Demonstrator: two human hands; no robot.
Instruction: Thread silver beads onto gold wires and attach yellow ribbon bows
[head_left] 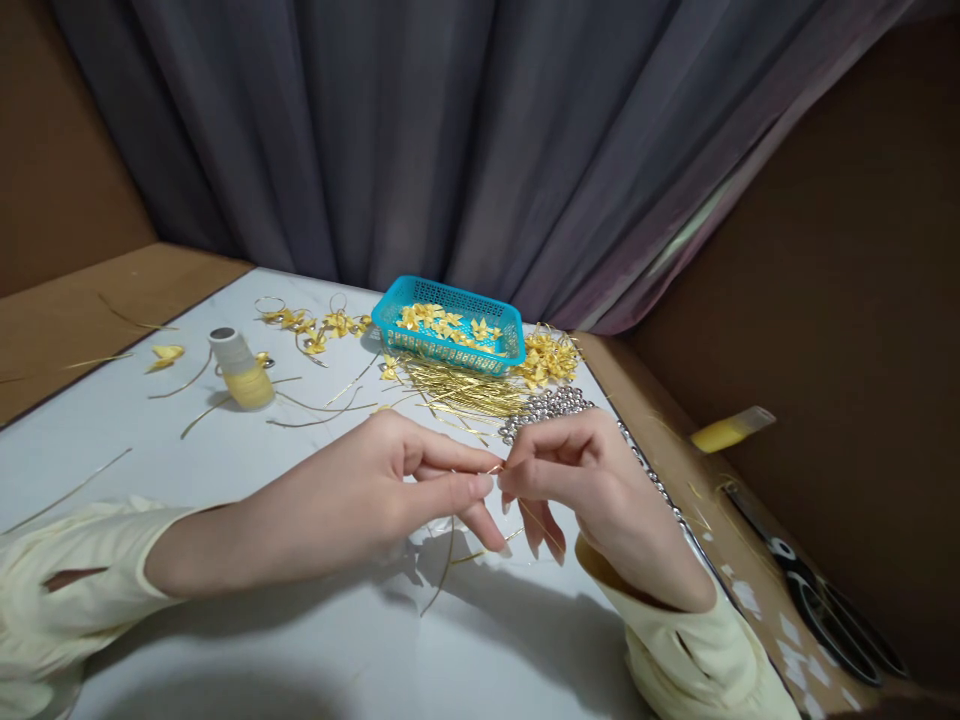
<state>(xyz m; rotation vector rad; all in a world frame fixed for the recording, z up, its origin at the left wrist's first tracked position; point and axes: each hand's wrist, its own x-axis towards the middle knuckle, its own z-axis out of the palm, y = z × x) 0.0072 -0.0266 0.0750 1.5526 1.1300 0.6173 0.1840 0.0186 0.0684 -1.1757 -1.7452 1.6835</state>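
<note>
My left hand and my right hand meet at the fingertips over the white board. Between left thumb and index finger is a thin gold wire, its ends hanging below the fingers. The right thumb and index finger pinch the wire too, close to the left fingertips. The other right fingers hang downward. Just beyond the right hand is a pile of silver beads. A bundle of gold wires lies farther back, in front of a blue basket with yellow flowers.
A bottle with yellow contents stands at the left, near loose wires. Yellow flowers with wire lie at the back left, more flowers beside the basket. At the right are scissors, paper scraps and a yellow tube.
</note>
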